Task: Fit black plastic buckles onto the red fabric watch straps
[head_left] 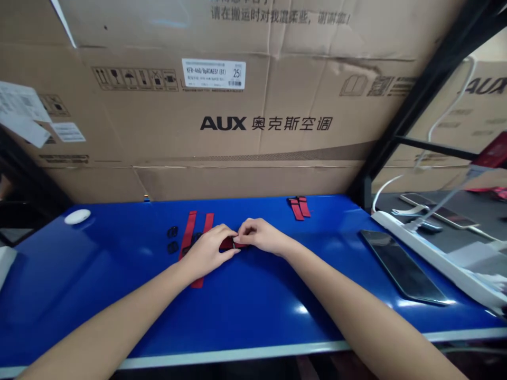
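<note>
Both hands meet over the middle of the blue tabletop. My left hand (212,248) is closed on a short red strap (226,243) with a black piece, probably a buckle, at its right part. My right hand (259,236) pinches the same strap by that black piece; the fingers cover most of it. Beside my left hand lie two longer red straps (188,232), partly hidden under it. Small black buckles (172,247) rest just left of these straps. Farther back to the right are two red straps with black pieces (300,207), lying side by side.
A dark phone (402,266) lies at the right, beside a white power strip (435,256) with cables. A white round object (77,216) sits at the back left. Large cardboard boxes (237,148) wall off the back, between black metal posts (407,100).
</note>
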`<state>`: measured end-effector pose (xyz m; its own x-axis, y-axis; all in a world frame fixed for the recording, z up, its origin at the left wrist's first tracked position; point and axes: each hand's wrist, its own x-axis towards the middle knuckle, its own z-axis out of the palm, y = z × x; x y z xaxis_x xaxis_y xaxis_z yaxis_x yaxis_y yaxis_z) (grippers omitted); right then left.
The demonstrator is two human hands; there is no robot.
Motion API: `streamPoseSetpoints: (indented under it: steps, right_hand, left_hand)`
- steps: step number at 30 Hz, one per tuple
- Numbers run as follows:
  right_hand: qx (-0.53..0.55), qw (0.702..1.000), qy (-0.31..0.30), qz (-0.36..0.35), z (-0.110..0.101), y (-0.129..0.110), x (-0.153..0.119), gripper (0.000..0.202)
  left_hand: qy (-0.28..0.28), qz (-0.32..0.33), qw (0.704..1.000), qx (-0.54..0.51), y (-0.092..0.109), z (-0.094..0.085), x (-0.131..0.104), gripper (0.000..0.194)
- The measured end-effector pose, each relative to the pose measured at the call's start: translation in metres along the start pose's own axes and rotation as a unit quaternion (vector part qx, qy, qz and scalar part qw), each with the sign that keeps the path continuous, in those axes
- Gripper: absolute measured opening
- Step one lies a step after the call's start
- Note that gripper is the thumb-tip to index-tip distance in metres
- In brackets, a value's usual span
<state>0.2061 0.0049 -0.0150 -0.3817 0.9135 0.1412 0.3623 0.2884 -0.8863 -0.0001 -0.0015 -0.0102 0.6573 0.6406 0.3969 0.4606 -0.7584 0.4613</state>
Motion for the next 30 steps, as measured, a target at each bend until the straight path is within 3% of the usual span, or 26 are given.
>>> streamPoseSetpoints:
  steps: [11, 14, 17, 21, 23, 26, 28, 30]
  right_hand:
    - [0.005, 0.999, -0.023, -0.041, 0.005, -0.006, -0.004, 0.012]
    - [0.114, 0.993, -0.037, -0.014, -0.003, -0.006, -0.005, 0.005]
    - [0.255, 0.966, -0.035, 0.001, -0.010, -0.007, -0.007, 0.005]
    - [0.388, 0.919, -0.062, -0.025, -0.013, -0.008, -0.007, 0.008]
    - [0.407, 0.909, -0.078, -0.038, -0.013, -0.009, -0.007, 0.011]
    - [0.321, 0.942, -0.095, -0.026, -0.013, -0.012, -0.007, 0.019]
    - [0.188, 0.976, -0.114, 0.001, -0.012, -0.014, -0.008, 0.024]
    - [0.071, 0.990, -0.122, 0.012, -0.010, -0.016, -0.009, 0.026]
  left_hand:
    - [-0.018, 0.004, 1.000, 0.014, -0.001, -0.013, -0.007, 0.024]
    - [-0.014, 0.009, 1.000, 0.004, -0.002, -0.016, -0.005, 0.027]
    - [0.003, 0.003, 1.000, -0.022, 0.003, -0.021, -0.003, 0.029]
    - [0.017, -0.006, 0.997, -0.075, 0.013, -0.024, -0.001, 0.027]
    - [0.016, -0.018, 0.995, -0.102, 0.015, -0.025, -0.001, 0.026]
    - [0.016, -0.023, 0.995, -0.097, 0.012, -0.023, -0.003, 0.026]
    - [0.016, -0.016, 0.998, -0.063, 0.011, -0.022, -0.004, 0.025]
    - [0.012, -0.008, 0.999, -0.033, 0.011, -0.020, -0.005, 0.023]
